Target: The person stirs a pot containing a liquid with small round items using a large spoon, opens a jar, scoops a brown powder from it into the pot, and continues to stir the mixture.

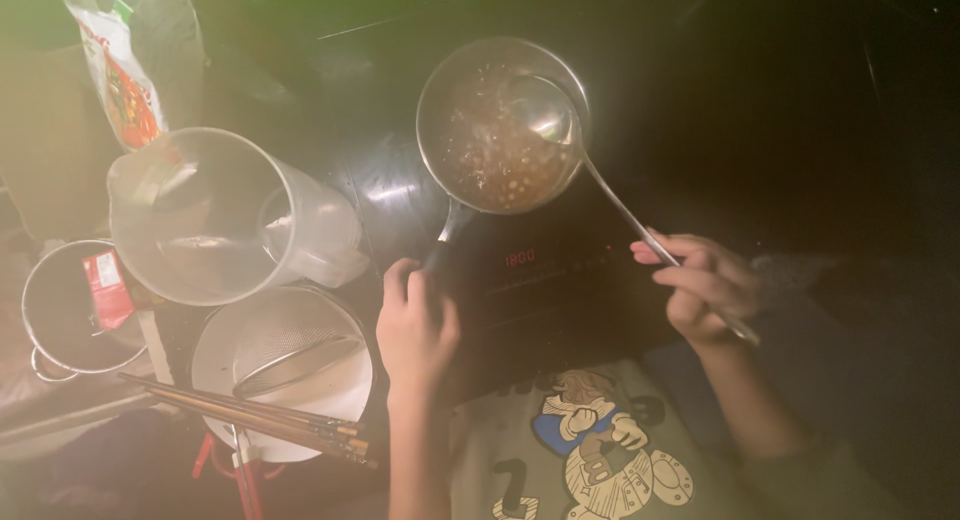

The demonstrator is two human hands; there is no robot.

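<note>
Steel pot [75, 310] far left holds a red packet [107, 288]; clear plastic jug [215, 215] looks empty. Left hand [413, 325] clenches the pan handle [447, 235], pan [500, 125] up ahead on the cooktop [560, 280], brownish bits in liquid inside. Right hand [705, 285] grips the ladle [600, 185], shaft running diagonally up-left, bowl in the pan.

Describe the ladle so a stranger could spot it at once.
Find the small pan on the dark cooktop. The ladle rests its bowl inside, its long handle running down into the right hand. It is the only long-handled steel utensil there.
</note>
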